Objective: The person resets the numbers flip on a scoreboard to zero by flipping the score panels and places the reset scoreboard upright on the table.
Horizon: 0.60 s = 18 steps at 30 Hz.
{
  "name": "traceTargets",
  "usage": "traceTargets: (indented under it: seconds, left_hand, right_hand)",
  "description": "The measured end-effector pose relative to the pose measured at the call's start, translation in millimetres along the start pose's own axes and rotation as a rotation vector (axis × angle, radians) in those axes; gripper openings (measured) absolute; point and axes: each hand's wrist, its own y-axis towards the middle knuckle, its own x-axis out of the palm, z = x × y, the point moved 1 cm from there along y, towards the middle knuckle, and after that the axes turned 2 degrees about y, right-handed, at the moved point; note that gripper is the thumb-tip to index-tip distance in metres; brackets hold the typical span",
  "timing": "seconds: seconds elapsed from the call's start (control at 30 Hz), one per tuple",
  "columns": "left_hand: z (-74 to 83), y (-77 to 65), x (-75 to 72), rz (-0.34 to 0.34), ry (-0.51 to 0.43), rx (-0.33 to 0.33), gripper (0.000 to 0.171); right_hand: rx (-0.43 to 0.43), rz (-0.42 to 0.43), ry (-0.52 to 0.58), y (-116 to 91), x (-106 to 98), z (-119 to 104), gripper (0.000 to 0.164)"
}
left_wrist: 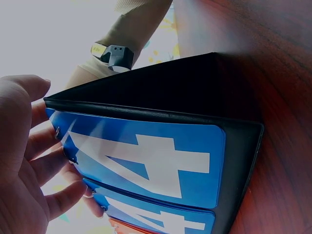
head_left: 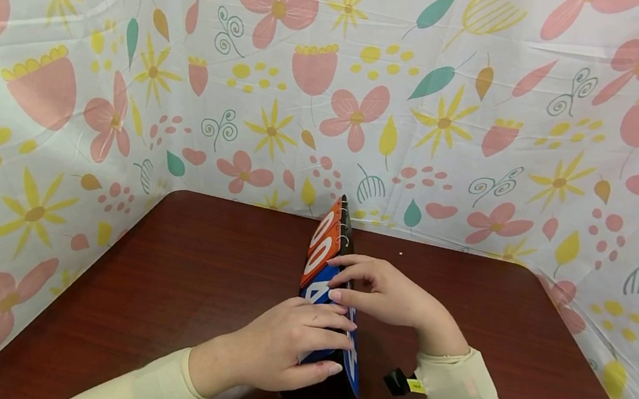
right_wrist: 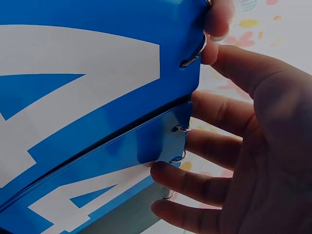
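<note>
A tent-shaped black flip scoreboard [head_left: 323, 391] stands on the table between my hands. In the head view its left face carries orange cards [head_left: 324, 227] at the far part and blue cards nearer. White 4s show on the blue cards [left_wrist: 204, 136] in both wrist views. My left hand [head_left: 291, 335] lies across the near end of the top ridge, fingers stretched over it. Farther along, my right hand [head_left: 388, 294] reaches in from the right, its lightly bent fingers touching the card edges by the metal rings [right_wrist: 195, 53].
The dark reddish-brown tabletop [head_left: 213, 259] extends around the scoreboard. Behind and at the sides hangs a flower-printed white cloth [head_left: 305, 129]. A black wrist device with a yellow label [head_left: 401, 383] sits at my right sleeve.
</note>
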Motion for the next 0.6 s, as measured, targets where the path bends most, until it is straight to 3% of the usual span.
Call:
traceTargets:
  seconds: [0.6]
  left_hand:
    - [1.0,-0.5,-0.5,-0.017,-0.011,-0.014,0.035]
  right_hand:
    - [0.019,-0.009,0.027,-0.8,-0.1,-0.3,0.038]
